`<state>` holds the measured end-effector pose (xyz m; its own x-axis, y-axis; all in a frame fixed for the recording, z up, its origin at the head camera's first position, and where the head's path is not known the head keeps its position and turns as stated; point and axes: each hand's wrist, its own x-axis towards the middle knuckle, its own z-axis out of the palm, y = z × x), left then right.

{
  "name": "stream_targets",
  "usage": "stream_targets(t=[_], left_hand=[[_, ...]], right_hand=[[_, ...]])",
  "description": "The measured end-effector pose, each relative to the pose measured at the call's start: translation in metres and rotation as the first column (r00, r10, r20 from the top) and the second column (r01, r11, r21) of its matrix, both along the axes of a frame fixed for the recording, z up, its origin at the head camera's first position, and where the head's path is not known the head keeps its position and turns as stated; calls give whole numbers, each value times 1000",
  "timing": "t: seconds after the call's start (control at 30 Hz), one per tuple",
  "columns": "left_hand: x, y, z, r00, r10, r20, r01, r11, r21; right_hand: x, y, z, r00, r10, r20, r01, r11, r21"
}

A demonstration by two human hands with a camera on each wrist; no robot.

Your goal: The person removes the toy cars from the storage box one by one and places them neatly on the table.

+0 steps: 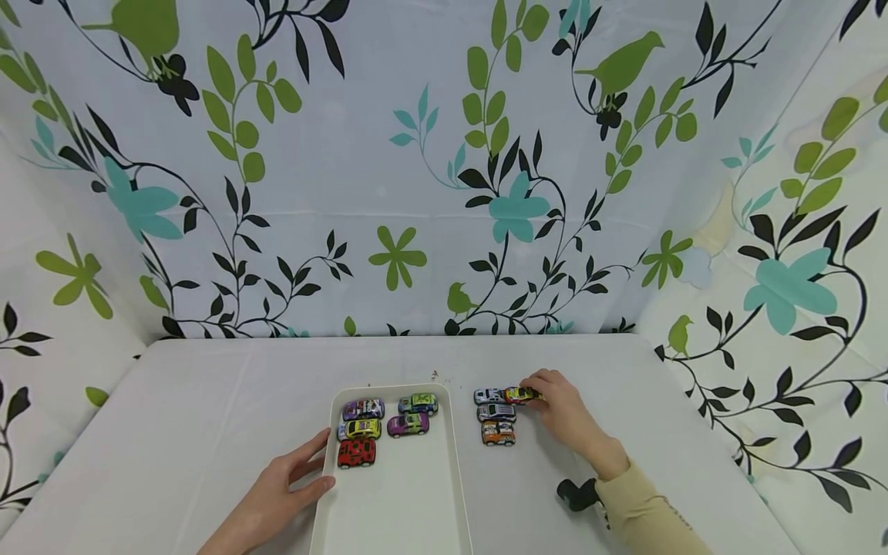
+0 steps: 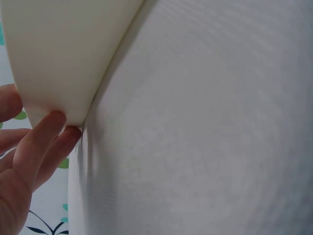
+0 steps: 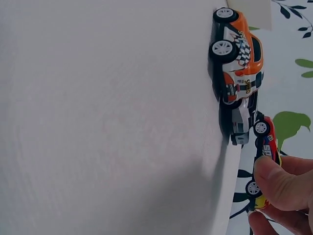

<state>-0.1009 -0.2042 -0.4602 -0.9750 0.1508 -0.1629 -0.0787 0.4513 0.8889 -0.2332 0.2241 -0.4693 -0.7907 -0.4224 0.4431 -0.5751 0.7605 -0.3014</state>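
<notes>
My left hand (image 1: 280,487) rests its fingertips and thumb on the outer left side of a white tray (image 1: 405,512). Inside the tray's far half several toy cars stand in two columns, among them a red car with black spots (image 1: 357,453) and a purple car (image 1: 408,424). To the right of the tray, my right hand (image 1: 565,408) pinches a red and yellow toy car (image 3: 268,147) between thumb and fingers. That car is beside a silver toy car (image 1: 489,396). Nearer stand a grey-white toy car (image 1: 496,413) and an orange one (image 3: 247,58).
A black object (image 1: 577,494) lies by the right sleeve, partly hidden by it. The white table (image 1: 229,401) meets walls of leaf-patterned cloth (image 1: 388,177) at the back and both sides. Small dark specks lie just beyond the tray's far rim.
</notes>
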Motion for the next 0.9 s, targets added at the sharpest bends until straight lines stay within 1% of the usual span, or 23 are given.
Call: stream_targets(t=[0.1, 0.33, 0.57, 0.9], left_hand=[[0, 0, 0, 1000, 0, -5, 0, 1000, 2], [-1, 1, 0, 1000, 10, 13, -10, 1000, -7], [-1, 2, 0, 1000, 16, 22, -16, 1000, -12], [0, 1, 0, 1000, 3, 9, -3, 1000, -18]], right_hand=[[-2, 4, -3, 1000, -14, 12, 14, 1000, -1], [-5, 9, -6, 999, -35, 6, 35, 999, -10], [-8, 13, -10, 995, -69, 71, 70, 998, -7], [-11, 15, -16, 993, -59, 100, 60, 998, -6]])
